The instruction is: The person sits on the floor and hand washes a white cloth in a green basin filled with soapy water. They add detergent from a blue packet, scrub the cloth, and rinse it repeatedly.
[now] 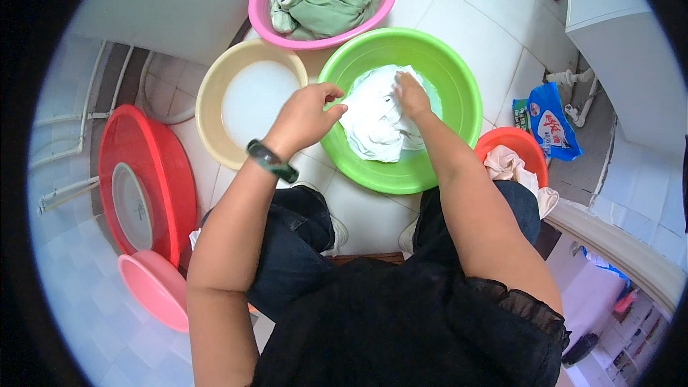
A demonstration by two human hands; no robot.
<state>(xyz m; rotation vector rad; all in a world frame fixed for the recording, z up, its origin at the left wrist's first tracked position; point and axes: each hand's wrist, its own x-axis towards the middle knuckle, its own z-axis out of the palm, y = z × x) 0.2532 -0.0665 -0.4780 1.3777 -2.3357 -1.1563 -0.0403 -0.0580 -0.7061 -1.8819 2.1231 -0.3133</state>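
A wet white cloth (371, 118) lies bunched in a bright green plastic basin (398, 177) with some water in it. My right hand (413, 95) is over the upper right part of the cloth; its fingers are blurred, and whether they grip any fabric cannot be told. At the basin's left rim is my left hand (309, 114), thumb and fingers apart, holding nothing. Left of the green basin stands a cream plastic basin (208, 113) of cloudy whitish water.
A pink basin (259, 16) with green and patterned fabric stands beyond. To the right are a red-orange basin (537, 158) with pale cloth and a blue detergent bag (548, 123). A large red basin (174, 172) and a pink one (156, 290) lean at the left, near white pipes.
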